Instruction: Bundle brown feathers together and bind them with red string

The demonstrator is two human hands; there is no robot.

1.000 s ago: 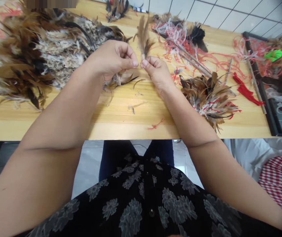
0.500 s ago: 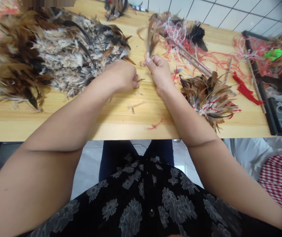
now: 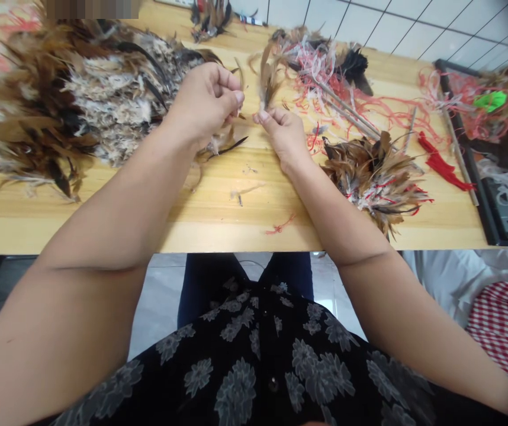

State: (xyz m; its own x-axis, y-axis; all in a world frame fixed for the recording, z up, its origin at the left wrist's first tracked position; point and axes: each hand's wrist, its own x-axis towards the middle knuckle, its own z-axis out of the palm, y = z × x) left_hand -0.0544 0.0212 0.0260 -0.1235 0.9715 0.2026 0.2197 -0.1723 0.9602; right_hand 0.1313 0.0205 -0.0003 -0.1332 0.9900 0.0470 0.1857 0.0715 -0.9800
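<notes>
Brown feathers (image 3: pixel 268 83) stand upright in a small bunch, their quill ends pinched between the thumb and fingers of my right hand (image 3: pixel 286 135). To the left, my left hand (image 3: pixel 207 100) is raised over the edge of a large feather pile (image 3: pixel 107 94). Its thumb and forefinger are closed on a slender brown feather (image 3: pixel 239 72), which shows just above the fingertips. The pile has a pale fluffy middle and brown and black outer feathers. Close to my right forearm lies a bundle of brown feathers (image 3: pixel 373 171) with red strands at its base.
Pink and white plastic strings (image 3: pixel 311 59) lie tangled with feathers and thin sticks at the back. On the right are a red strip (image 3: pixel 443 163) and a black-framed tray (image 3: pixel 480 195). Feather scraps (image 3: pixel 238 195) and red thread (image 3: pixel 280 226) dot the wooden table (image 3: pixel 218 234).
My left hand has risen from the tabletop beside the pile and turned, with its pinching fingers now showing. My right hand has shifted slightly down and left, still holding the feather bunch.
</notes>
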